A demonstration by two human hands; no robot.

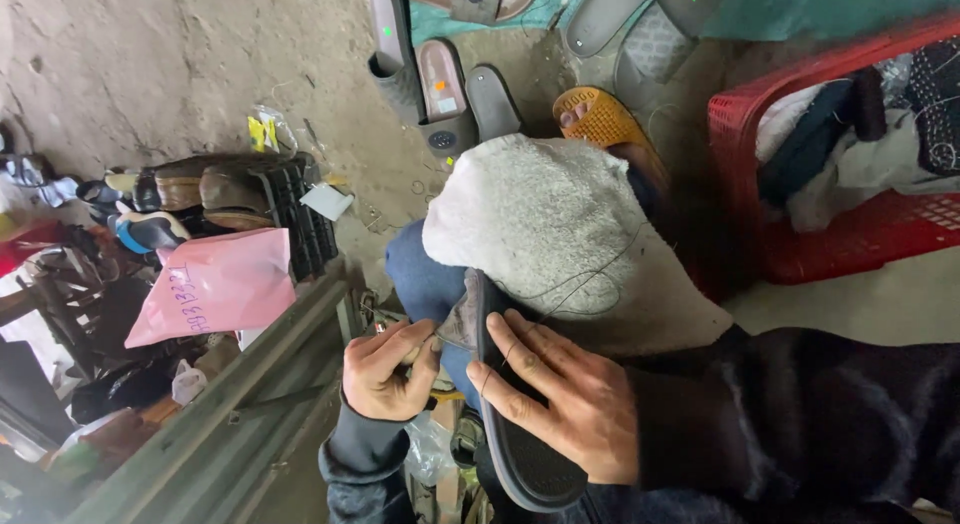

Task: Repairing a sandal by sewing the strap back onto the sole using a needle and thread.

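Observation:
My right hand (560,394) lies flat with fingers spread on the dark grey sole of a shoe (520,454), pressing it against my lap. A dark thread (590,279) loops from the shoe across a whitish fuzzy cloth (545,219) draped over my knee. My left hand (388,369) is closed at the shoe's upper left edge, pinching what looks like a small metal tool and the thread.
Several sandals and slippers (440,84) lie on the dirt floor ahead. A red plastic basket (800,244) of clothes stands at right. A pink bag (225,284), piled shoes (200,189) and a grey metal beam (250,394) are at left. An orange slipper (605,119) is on a foot.

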